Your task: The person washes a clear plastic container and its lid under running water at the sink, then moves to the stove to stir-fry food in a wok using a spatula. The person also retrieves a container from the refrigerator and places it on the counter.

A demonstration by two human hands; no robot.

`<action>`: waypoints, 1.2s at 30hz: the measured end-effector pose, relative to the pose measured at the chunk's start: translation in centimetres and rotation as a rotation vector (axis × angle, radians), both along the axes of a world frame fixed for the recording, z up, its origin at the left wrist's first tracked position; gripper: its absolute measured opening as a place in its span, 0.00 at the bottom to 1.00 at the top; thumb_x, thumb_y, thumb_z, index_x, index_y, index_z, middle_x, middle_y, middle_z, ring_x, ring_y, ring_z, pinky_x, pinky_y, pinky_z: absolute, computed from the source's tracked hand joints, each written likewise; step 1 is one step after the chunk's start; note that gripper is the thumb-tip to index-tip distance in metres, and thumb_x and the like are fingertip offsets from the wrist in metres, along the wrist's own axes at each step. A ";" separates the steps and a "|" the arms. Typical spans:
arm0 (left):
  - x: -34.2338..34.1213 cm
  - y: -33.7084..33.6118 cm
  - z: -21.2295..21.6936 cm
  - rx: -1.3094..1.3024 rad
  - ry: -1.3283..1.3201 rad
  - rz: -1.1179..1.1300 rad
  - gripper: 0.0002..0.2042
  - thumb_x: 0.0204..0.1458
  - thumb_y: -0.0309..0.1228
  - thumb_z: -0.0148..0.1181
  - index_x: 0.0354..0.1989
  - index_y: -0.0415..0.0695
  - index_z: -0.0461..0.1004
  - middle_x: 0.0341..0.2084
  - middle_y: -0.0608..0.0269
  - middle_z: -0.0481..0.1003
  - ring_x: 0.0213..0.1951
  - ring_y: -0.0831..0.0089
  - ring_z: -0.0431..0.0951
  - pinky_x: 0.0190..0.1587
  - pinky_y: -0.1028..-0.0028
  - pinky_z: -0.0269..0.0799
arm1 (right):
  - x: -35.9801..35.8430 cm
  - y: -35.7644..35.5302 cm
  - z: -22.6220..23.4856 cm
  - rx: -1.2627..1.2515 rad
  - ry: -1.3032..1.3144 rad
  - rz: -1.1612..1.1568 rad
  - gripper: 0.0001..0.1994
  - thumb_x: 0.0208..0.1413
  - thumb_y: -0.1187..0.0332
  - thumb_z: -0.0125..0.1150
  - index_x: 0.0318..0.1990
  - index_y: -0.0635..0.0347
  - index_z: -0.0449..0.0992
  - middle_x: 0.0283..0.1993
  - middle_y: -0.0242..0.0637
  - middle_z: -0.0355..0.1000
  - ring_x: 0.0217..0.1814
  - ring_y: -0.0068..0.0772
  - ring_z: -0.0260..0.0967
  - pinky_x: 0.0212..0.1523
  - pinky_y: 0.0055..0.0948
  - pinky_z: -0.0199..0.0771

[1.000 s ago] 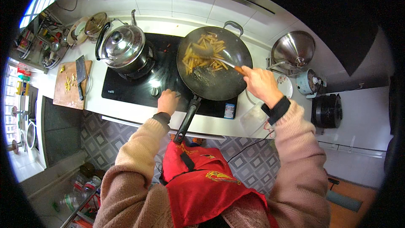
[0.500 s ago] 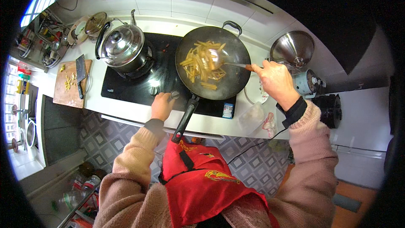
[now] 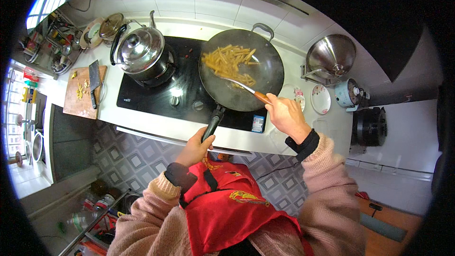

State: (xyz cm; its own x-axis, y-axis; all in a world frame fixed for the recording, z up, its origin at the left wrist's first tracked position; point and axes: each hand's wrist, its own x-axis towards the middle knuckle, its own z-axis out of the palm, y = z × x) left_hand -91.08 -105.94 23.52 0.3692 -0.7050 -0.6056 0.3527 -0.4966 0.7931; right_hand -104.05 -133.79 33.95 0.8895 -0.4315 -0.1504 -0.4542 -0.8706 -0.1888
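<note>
A dark wok (image 3: 265,78) sits on the right burner of the black glass hob (image 3: 147,97). Yellow-brown strips of food (image 3: 230,60) lie heaped toward its left side. My left hand (image 3: 195,147) is closed around the wok's black handle (image 3: 213,124), which points toward me. In my right hand (image 3: 288,117) is the wooden grip of a metal spatula (image 3: 246,87). The spatula's head is down among the strips near the wok's middle, mostly hidden by them.
A steel kettle (image 3: 141,52) stands on the left burner. Farther left, a cleaver (image 3: 95,76) rests on a wooden cutting board (image 3: 78,106) with yellow bits. To the wok's right are a flowered plate (image 3: 321,99), a steel bowl (image 3: 330,54) and a blue appliance (image 3: 346,93).
My left hand has gone from the hob knob to the wok handle. My right hand has moved left and nearer me, and the strips have shifted within the wok.
</note>
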 end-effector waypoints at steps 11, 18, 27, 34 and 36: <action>-0.2 -0.1 -0.9 -0.022 -0.062 -0.004 0.20 0.65 0.38 0.54 0.60 0.42 0.64 0.24 0.64 0.73 0.16 0.80 0.68 0.15 0.77 0.65 | -1.6 -0.9 -6.3 1.578 -0.456 -0.801 0.19 0.68 0.52 0.52 0.51 0.58 0.72 0.24 0.25 0.63 0.17 0.14 0.55 0.15 0.18 0.53; -0.1 0.0 -0.7 -0.006 -0.008 -0.009 0.20 0.65 0.38 0.52 0.60 0.40 0.63 0.24 0.64 0.73 0.16 0.80 0.68 0.14 0.77 0.65 | -8.7 5.0 -4.0 1.387 -0.350 -0.766 0.18 0.68 0.54 0.51 0.47 0.62 0.72 0.24 0.29 0.68 0.15 0.16 0.58 0.13 0.19 0.56; 0.0 0.0 -0.8 -0.016 -0.019 -0.016 0.19 0.65 0.38 0.52 0.59 0.40 0.64 0.24 0.64 0.72 0.15 0.80 0.68 0.14 0.76 0.65 | -5.4 -0.4 -4.7 1.399 -0.260 -0.840 0.14 0.66 0.56 0.56 0.45 0.59 0.73 0.30 0.32 0.73 0.16 0.12 0.55 0.12 0.14 0.51; -0.1 -0.1 -0.7 -0.021 -0.057 -0.009 0.20 0.64 0.39 0.54 0.59 0.41 0.65 0.23 0.63 0.74 0.15 0.79 0.68 0.15 0.75 0.65 | -3.9 -6.4 9.4 -0.182 0.168 0.065 0.14 0.54 0.64 0.62 0.48 0.55 0.80 0.33 0.47 0.78 0.38 0.49 0.77 0.38 0.43 0.76; -0.1 -0.1 -0.6 -0.017 -0.062 -0.012 0.18 0.65 0.38 0.52 0.56 0.40 0.65 0.23 0.64 0.73 0.15 0.80 0.68 0.15 0.76 0.64 | -1.6 -5.9 11.4 -0.380 0.330 0.181 0.13 0.50 0.65 0.63 0.44 0.54 0.82 0.34 0.46 0.79 0.39 0.49 0.78 0.37 0.44 0.77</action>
